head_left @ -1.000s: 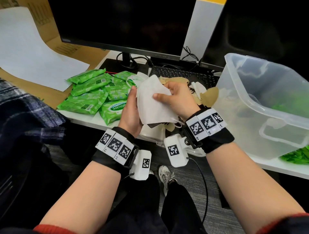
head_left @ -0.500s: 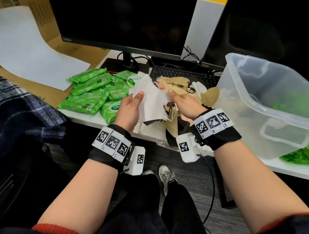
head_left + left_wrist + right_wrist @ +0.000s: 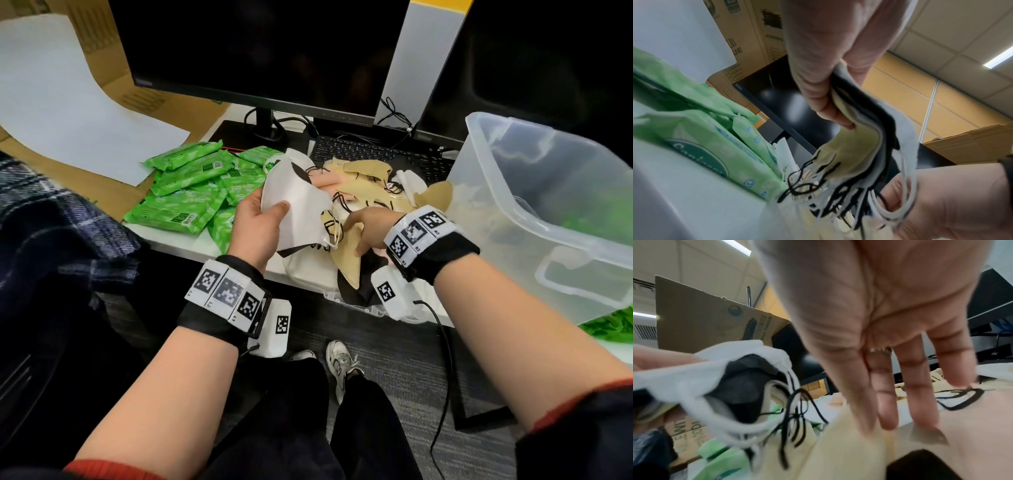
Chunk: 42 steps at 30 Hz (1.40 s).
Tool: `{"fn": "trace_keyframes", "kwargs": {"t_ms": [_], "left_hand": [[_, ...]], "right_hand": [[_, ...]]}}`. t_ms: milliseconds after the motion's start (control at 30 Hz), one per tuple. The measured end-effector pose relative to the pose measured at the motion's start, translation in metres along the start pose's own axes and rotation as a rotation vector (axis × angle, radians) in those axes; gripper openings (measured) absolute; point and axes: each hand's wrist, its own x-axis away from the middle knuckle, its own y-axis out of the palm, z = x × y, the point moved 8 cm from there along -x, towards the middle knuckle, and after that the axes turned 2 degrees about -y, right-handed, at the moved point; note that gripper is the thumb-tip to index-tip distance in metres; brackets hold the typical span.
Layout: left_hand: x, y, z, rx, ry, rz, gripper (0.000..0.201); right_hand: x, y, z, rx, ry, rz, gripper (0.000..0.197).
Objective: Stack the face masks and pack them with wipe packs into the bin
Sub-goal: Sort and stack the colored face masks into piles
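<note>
My left hand [image 3: 258, 228] grips a stack of face masks [image 3: 296, 209], white on top with black and beige layers under it [image 3: 869, 138], just above the desk's front edge. My right hand [image 3: 368, 228] lies to the right of the stack, fingers straight [image 3: 885, 402], touching a beige mask [image 3: 349, 262] that hangs over the desk edge. More loose beige, white and pink masks [image 3: 371, 180] lie in a heap on the keyboard. Several green wipe packs [image 3: 191, 192] are piled to the left. The clear plastic bin [image 3: 534, 219] stands on the right.
A black monitor [image 3: 260, 51] and keyboard [image 3: 376, 154] stand behind the masks. Cardboard with white paper [image 3: 68, 102] lies at the far left. A plaid garment [image 3: 51, 222] is beside my left arm. More green packs [image 3: 609, 325] lie past the bin.
My right hand has let go of the white-topped stack and dropped down and right onto the beige mask at the desk edge. The left hand keeps the stack and has tilted it left.
</note>
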Motion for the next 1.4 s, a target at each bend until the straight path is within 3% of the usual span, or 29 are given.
{"fn": "trace_keyframes", "kwargs": {"t_ms": [133,333,433,500,567,633,733,833,933,1033,1233,1400], "left_hand": [[0.002,-0.003,0.002,0.000,-0.008,-0.001,0.026],[-0.002,-0.013,0.000,-0.012,-0.004,0.047,0.032],[-0.003,-0.013,0.000,0.002,0.008,0.054,0.038],[-0.003,-0.011,0.001,0.004,0.053,0.033,0.053],[-0.003,-0.008,0.003,-0.034,0.125,0.013,0.076],[-0.001,-0.004,0.008,-0.101,0.201,-0.014,0.084],[0.000,0.002,0.011,-0.164,0.256,-0.058,0.055],[0.002,0.004,0.008,-0.161,0.169,-0.043,0.032],[0.000,0.000,0.003,0.005,0.060,-0.005,0.018],[0.001,0.007,0.001,0.121,0.016,-0.095,0.021],[0.005,0.013,0.003,-0.143,0.136,-0.129,0.012],[0.012,0.025,0.006,-0.252,0.161,-0.270,0.014]], "right_hand": [[-0.007,-0.020,0.015,-0.120,0.092,0.219,0.026],[0.010,-0.064,0.051,-0.440,0.198,0.631,0.015],[0.031,-0.087,0.056,-0.527,0.139,0.916,0.006],[0.043,-0.095,0.046,-0.562,0.027,0.983,0.006],[0.050,-0.099,0.029,-0.687,-0.119,0.961,0.011],[0.054,-0.098,0.011,-0.861,-0.251,0.902,0.020],[0.056,-0.090,-0.008,-1.013,-0.352,0.819,0.023],[0.054,-0.076,-0.025,-1.077,-0.402,0.693,0.038],[0.049,-0.062,-0.029,-0.969,-0.350,0.641,0.040],[0.039,-0.041,-0.027,-0.917,-0.264,0.540,0.038],[0.044,-0.047,-0.019,-0.719,-0.166,0.596,0.055],[0.046,-0.054,-0.023,-0.572,-0.238,0.593,0.028]]}}
